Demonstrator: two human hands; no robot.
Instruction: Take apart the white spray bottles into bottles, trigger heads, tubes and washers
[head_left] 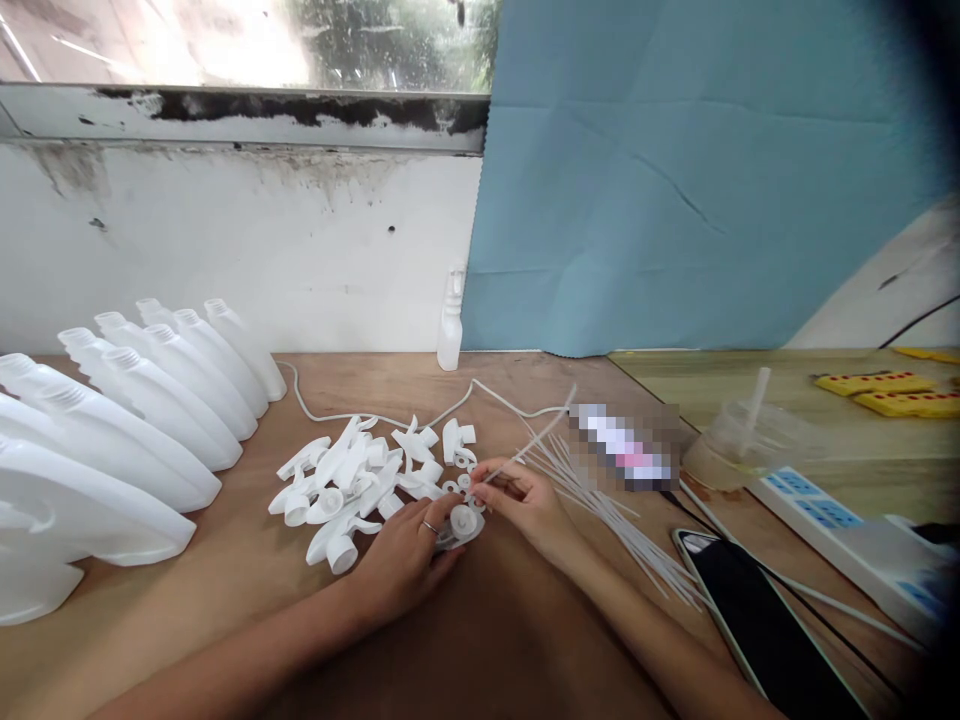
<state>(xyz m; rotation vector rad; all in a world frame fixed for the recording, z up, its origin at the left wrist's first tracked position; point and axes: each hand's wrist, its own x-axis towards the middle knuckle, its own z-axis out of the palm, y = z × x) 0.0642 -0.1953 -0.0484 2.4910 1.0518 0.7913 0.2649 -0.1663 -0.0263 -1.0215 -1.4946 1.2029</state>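
My left hand, with a ring on one finger, is closed around a white trigger spray head whose round collar faces up. Between the pinched fingers of my right hand is a thin translucent dip tube, slanting up to the right. Its lower end is close to the spray head; whether it sits inside is hidden by the fingers. A pile of white spray heads lies left of my hands. Small white rings lie just beyond my fingertips. Loose dip tubes are spread to the right.
White bottles without tops stand in rows at the left. One bottle with a spray head stands by the wall. A phone, a power strip, a plastic cup and a white cable occupy the table.
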